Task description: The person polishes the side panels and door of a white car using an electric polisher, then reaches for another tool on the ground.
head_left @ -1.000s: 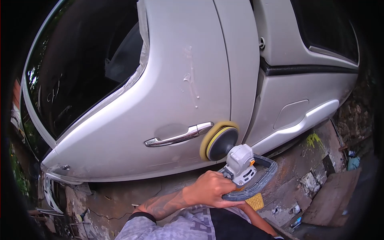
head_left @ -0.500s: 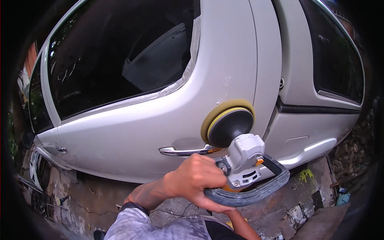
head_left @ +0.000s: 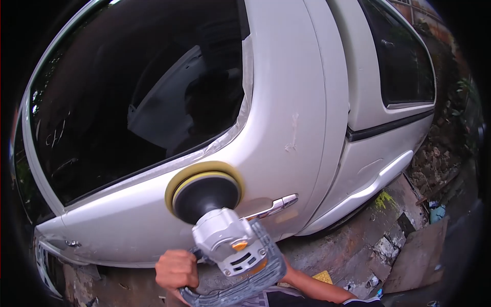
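Note:
My left hand (head_left: 176,271) is wrapped round the left side of the grey loop handle of a power polisher (head_left: 225,235). Its round yellow pad (head_left: 176,181), on a black backing plate, lies against the white car door (head_left: 133,225) just below the window's lower edge. The chrome door handle (head_left: 284,203) is to the right of the pad. From the lower right my right forearm (head_left: 317,289) reaches in behind the polisher. The machine hides my right hand's fingers, so their grip does not show.
Whitish masking tape (head_left: 244,102) edges the dark side window (head_left: 102,102). Pale marks (head_left: 293,133) show on the rear panel. On the ground are a yellow piece (head_left: 323,277), a flat board (head_left: 417,261), broken rubble and a light-blue item (head_left: 437,214).
The polisher has moved left along the door, from the right end of the chrome handle to left of it, under the window. My view has shifted, and my left hand stays on the loop handle.

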Demonstrator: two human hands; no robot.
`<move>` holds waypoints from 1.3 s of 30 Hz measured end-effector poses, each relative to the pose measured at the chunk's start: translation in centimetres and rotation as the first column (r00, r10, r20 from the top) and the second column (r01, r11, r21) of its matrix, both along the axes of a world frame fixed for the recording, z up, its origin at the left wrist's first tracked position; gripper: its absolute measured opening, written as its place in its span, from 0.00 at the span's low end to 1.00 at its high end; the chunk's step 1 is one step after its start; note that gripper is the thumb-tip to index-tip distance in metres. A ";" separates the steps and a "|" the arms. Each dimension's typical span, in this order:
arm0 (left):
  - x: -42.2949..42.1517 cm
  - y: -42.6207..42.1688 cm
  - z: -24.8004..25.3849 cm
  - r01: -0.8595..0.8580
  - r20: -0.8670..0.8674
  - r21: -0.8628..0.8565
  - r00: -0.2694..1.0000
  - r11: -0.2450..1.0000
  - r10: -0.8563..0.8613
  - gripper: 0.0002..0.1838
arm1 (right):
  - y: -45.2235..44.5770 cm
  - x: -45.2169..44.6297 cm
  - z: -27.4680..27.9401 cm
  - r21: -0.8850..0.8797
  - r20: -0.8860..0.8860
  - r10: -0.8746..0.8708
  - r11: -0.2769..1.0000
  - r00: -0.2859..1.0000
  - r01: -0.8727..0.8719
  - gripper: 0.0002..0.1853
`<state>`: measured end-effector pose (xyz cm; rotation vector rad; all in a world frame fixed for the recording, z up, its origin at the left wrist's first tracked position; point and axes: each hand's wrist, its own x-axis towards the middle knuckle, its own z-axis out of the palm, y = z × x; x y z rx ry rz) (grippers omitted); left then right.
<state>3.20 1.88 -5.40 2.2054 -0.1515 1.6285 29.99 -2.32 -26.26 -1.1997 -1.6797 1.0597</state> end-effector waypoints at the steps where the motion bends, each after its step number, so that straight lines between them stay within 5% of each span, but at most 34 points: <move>1: -1.2 -0.3 -1.3 0.022 0.001 -0.011 1.000 1.000 -0.022 0.25 | -0.4 0.3 2.1 -0.021 0.022 0.017 1.000 1.000 -0.016 0.20; 4: -1.5 0.2 -1.4 0.056 -0.030 -0.013 0.998 0.998 -0.056 0.19 | -0.7 1.4 2.7 0.036 0.019 0.021 0.999 1.000 -0.021 0.22; 8: 1.6 -0.5 -0.3 0.010 -0.106 -0.018 0.994 1.000 -0.012 0.12 | -2.5 3.4 1.7 -0.104 0.005 0.029 0.994 1.000 -0.029 0.20; 10: 3.8 -1.0 -0.3 -0.030 -0.035 -0.040 0.999 0.999 0.028 0.14 | -3.0 4.3 1.2 -0.107 0.060 -0.062 0.992 0.996 0.068 0.20; 11: 4.8 -1.2 0.6 -0.066 -0.127 -0.069 0.990 0.995 0.057 0.15 | -3.1 5.0 0.4 0.028 -0.014 -0.041 0.999 0.999 0.042 0.21; 15: 10.4 -1.6 3.6 -0.202 -0.385 -0.065 0.909 0.977 0.162 0.22 | -2.9 7.8 -6.5 0.031 -0.120 -0.073 0.997 0.990 0.077 0.25; 18: 16.0 -0.3 3.2 -0.176 -0.380 0.009 0.910 0.984 0.166 0.22 | -3.5 10.6 -3.3 0.033 -0.184 -0.106 0.993 0.977 0.114 0.24; 22: 22.2 1.3 5.0 -0.200 -0.278 0.026 0.940 0.979 0.199 0.28 | -4.1 13.1 2.6 -0.007 -0.350 -0.215 0.974 0.912 0.227 0.24; 31: 18.5 1.9 11.9 -0.290 -0.164 -0.029 0.945 0.957 0.282 0.24 | -1.1 16.2 11.7 0.001 -0.270 -0.197 0.979 0.942 0.205 0.27; 36: 11.9 0.8 7.0 -0.222 -0.005 -0.092 0.975 0.971 0.223 0.24 | -1.1 12.4 11.1 0.045 -0.132 -0.067 0.996 0.989 0.074 0.22; 39: 8.3 -0.6 3.9 -0.139 0.240 -0.156 0.955 0.978 0.174 0.31 | -1.0 9.6 10.2 0.058 0.009 0.005 0.998 1.000 -0.005 0.20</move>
